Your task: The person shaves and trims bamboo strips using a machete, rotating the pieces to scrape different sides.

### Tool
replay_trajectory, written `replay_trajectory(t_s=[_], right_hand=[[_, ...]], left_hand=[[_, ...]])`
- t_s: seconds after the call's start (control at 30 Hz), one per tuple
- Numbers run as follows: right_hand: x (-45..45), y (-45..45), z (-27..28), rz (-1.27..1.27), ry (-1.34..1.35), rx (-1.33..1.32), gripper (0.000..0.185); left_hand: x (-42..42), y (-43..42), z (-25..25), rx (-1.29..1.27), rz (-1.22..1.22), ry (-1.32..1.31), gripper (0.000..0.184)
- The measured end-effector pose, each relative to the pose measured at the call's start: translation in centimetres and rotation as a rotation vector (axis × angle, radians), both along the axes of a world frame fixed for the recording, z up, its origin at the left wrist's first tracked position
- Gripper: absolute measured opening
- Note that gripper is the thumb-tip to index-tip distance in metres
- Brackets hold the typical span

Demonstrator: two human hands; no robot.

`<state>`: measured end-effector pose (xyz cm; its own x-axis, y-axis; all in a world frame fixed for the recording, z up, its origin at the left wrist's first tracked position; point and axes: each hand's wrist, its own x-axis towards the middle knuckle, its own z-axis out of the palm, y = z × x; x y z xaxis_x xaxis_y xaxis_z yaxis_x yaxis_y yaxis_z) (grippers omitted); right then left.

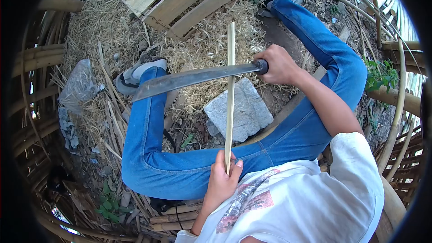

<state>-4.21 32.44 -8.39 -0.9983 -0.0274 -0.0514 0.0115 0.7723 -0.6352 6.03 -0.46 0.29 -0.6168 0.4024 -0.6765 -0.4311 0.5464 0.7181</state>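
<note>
My right hand [277,64] is closed round the dark handle of a machete [193,77], whose long blade points left and crosses over a bamboo strip [231,103]. Low in the view, in front of my shirt, my left hand [223,178] grips the near end of that pale, narrow strip. The strip runs away from me, its far end above the shavings. Blade and strip overlap near the handle; whether they touch I cannot tell. Beneath the strip, between my legs, lies a rough grey stone block [245,110].
Curly shavings [211,58] cover the ground ahead. A slatted wooden panel [193,4] stands at the top. Bamboo poles [400,103] rise on the right and more line the left. A clear plastic bag [80,83] lies by my left shoe [135,79]. My jeans [175,171] frame the stone.
</note>
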Motion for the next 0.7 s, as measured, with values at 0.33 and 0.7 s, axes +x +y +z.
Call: replay_trajectory(t_s=[0.33, 0.7], right_hand=[[3.2, -6.0, 1.6, 0.155, -0.112, -0.110, 0.006], [2.0, -3.2, 1.0, 0.189, -0.184, 0.068, 0.011]], left_hand=[[-0.6, 1.2, -2.5, 0.093, 0.249, 0.023, 0.035], [-0.1, 1.8, -1.9, 0.066, 0.286, -0.074, 0.013]])
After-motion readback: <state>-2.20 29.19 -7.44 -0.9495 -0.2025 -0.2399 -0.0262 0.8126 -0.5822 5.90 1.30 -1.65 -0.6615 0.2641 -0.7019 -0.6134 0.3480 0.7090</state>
